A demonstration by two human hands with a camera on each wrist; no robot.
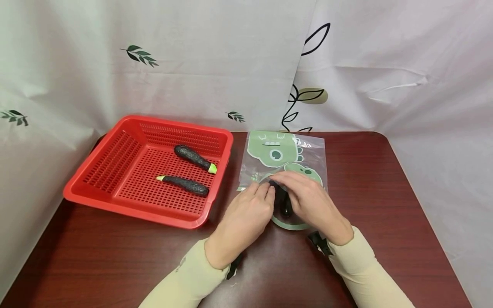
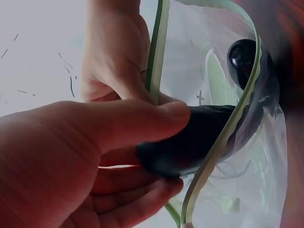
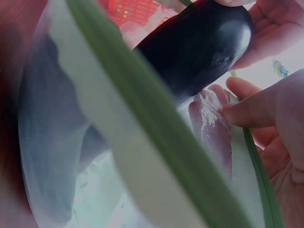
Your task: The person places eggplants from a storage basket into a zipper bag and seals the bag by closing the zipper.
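My left hand (image 1: pixel 244 218) grips a glossy black eggplant (image 2: pixel 194 142) between thumb and fingers, its far end inside the mouth of a clear zip bag (image 1: pixel 274 149) with green cartoon prints. In the right wrist view, my right hand (image 3: pixel 280 123) pinches the bag's edge by the green zip strip (image 3: pixel 256 175), holding the mouth apart. A second dark eggplant (image 2: pixel 243 59) lies in the bag, seen through the plastic in the right wrist view. From the head view, both hands meet over the bag's near end and partly hide the held eggplant.
A red perforated basket (image 1: pixel 131 214) stands on the left of the brown table (image 1: pixel 369 179). Inside it lie two dark, rough-skinned long vegetables with yellow-green tips, one upper (image 1: pixel 192 158) and one lower (image 1: pixel 185 185). A white patterned curtain (image 1: pixel 192 64) hangs behind.
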